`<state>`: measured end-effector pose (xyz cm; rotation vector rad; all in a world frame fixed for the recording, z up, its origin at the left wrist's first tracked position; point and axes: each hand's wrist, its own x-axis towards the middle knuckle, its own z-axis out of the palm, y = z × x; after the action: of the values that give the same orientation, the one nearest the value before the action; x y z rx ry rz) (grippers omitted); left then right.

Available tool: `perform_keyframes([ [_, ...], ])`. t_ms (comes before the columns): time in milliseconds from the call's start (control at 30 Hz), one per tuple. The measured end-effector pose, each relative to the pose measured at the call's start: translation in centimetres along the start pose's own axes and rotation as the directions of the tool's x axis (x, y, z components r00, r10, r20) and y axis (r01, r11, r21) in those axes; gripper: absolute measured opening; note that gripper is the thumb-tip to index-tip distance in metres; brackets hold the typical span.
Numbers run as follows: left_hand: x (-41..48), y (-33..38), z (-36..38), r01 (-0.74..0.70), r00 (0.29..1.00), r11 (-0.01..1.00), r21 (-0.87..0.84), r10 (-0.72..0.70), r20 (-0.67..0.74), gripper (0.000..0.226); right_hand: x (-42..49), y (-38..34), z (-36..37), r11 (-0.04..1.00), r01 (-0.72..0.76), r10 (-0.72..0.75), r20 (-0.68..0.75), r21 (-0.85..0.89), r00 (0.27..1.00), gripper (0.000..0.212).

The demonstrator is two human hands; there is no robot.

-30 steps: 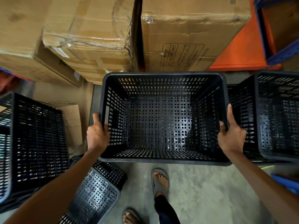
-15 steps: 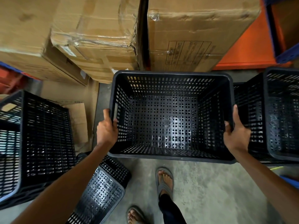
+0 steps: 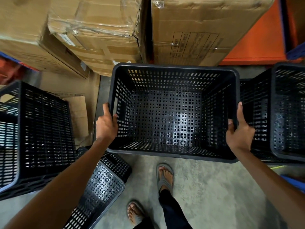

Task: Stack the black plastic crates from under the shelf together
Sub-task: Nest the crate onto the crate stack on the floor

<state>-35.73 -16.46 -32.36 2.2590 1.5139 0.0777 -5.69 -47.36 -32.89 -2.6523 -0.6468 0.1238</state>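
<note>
An empty black perforated crate (image 3: 173, 70) hangs in front of me, held off the floor by both side rims. My left hand (image 3: 106, 125) grips its left rim beside the handle slot. My right hand (image 3: 239, 131) grips the right rim. Another black crate (image 3: 287, 113) stands upright just to the right, nearly touching. A third black crate (image 3: 41, 133) stands at the left. A fourth black crate (image 3: 102, 184) lies tipped on the floor under my left forearm.
Large cardboard boxes (image 3: 99, 38) fill the space under the orange and blue shelf (image 3: 267, 47) straight ahead. Flattened cardboard (image 3: 79, 116) lies at the left. My sandalled feet (image 3: 165, 176) stand on the grey concrete floor.
The held crate has shifted slightly right in view and looks closer, toward the right crate. Both hands keep the same grip.
</note>
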Motion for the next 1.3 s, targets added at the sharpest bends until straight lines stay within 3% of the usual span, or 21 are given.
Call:
perform_keyframes([
  [533,-1.1,-0.4,-0.1,0.049,0.998,0.999,-0.022,-0.048,0.034,0.043,-0.3,0.3,0.4,1.0,-0.015,0.015,-0.002,-0.003,1.0,0.065],
  [867,-0.4,-0.2,0.1,0.023,1.0,0.999,0.028,-0.023,-0.017,0.04,-0.8,0.7,0.9,1.0,-0.024,0.024,-0.008,-0.017,1.0,0.065],
  [1300,-0.7,-0.1,0.3,0.011,1.0,0.997,-0.073,-0.013,-0.026,0.039,0.2,0.6,0.1,1.0,0.004,-0.003,-0.048,0.02,0.999,0.064],
])
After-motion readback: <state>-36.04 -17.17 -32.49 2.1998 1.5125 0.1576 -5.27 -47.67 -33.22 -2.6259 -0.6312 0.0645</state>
